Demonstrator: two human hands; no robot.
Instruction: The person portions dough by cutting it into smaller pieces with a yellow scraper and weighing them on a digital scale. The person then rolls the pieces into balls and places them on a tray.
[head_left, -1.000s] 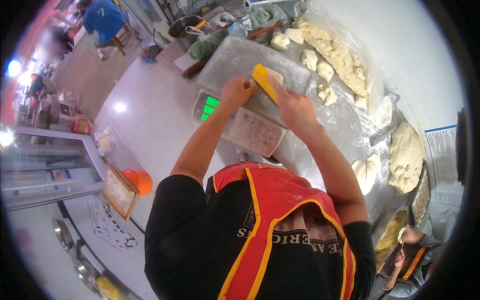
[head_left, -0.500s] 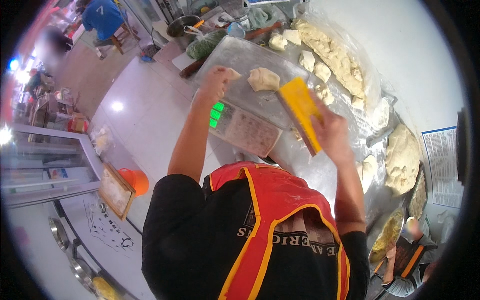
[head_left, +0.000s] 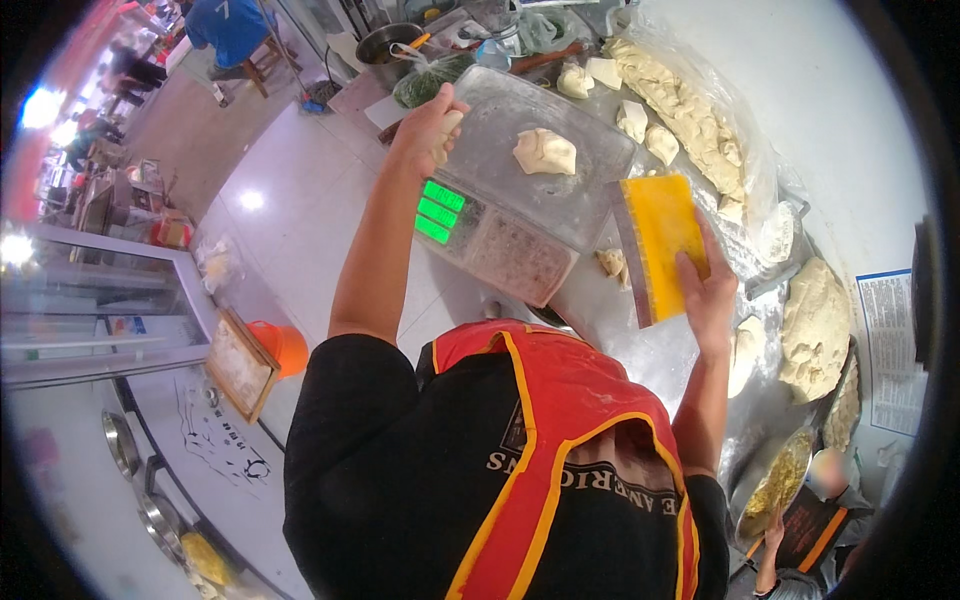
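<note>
My left hand [head_left: 424, 128] is closed around a pale piece of dough [head_left: 447, 137], over the left edge of the metal scale pan [head_left: 480, 120]. One lump of dough [head_left: 546, 152] lies on the pan. Green digits glow on the display of the digital scale [head_left: 437, 212], below my left hand. In my right hand [head_left: 712, 290] is a yellow dough scraper [head_left: 664, 240], held tilted to the right of the scale. Small dough scraps [head_left: 613, 266] lie on the metal table beside the scraper's blade.
Several dough pieces [head_left: 631, 121] and a long dough slab [head_left: 680, 105] partly under plastic lie on the table's far right. A big dough mound [head_left: 814, 325] sits nearer. At lower right, a person's hand [head_left: 770, 540] touches a bowl of yellow filling [head_left: 778, 475]. An orange bucket [head_left: 282, 348] stands left.
My left hand has drawn the dough piece back to the pan's left edge, fingers now wrapped round it. The scraper has moved right and turned more face-up. The view has shifted slightly.
</note>
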